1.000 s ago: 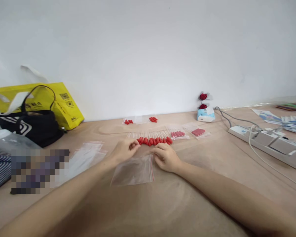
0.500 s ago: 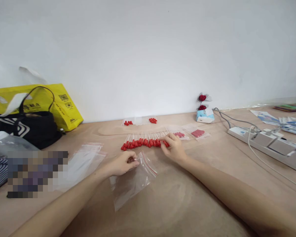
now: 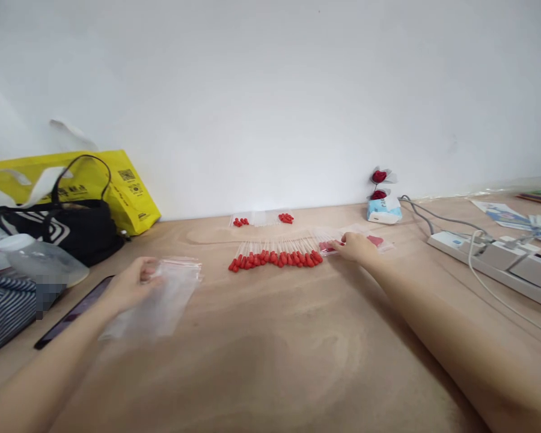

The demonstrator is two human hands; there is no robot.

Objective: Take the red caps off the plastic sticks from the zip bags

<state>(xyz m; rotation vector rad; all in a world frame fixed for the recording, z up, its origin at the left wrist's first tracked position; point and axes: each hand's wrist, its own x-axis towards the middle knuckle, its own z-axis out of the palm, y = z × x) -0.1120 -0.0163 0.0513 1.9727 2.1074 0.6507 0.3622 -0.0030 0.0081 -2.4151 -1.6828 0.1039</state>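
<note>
My left hand [image 3: 133, 282] is closed on a clear zip bag [image 3: 162, 297] with a red seal strip, held low over the table at the left. My right hand [image 3: 355, 246] reaches far forward, its fingers curled together on a small clear bag of red pieces [image 3: 328, 245]. Between the two hands lies a row of thin clear sticks with red tips [image 3: 275, 258]. Another small filled bag [image 3: 379, 241] lies just beyond my right hand. Two tiny bags of red pieces [image 3: 264, 219] sit by the wall.
At the left stand a black handbag [image 3: 79, 231], a yellow carrier bag [image 3: 126, 189], a plastic bottle [image 3: 40, 261] and a dark phone [image 3: 74, 311]. A tissue pack with red roses [image 3: 381, 204] sits by the wall. A white power strip with cables [image 3: 496, 258] lies at the right.
My left hand has carried the clear zip bag leftward, away from the row of sticks. My right hand has moved right from the row's end onto the small filled bag.
</note>
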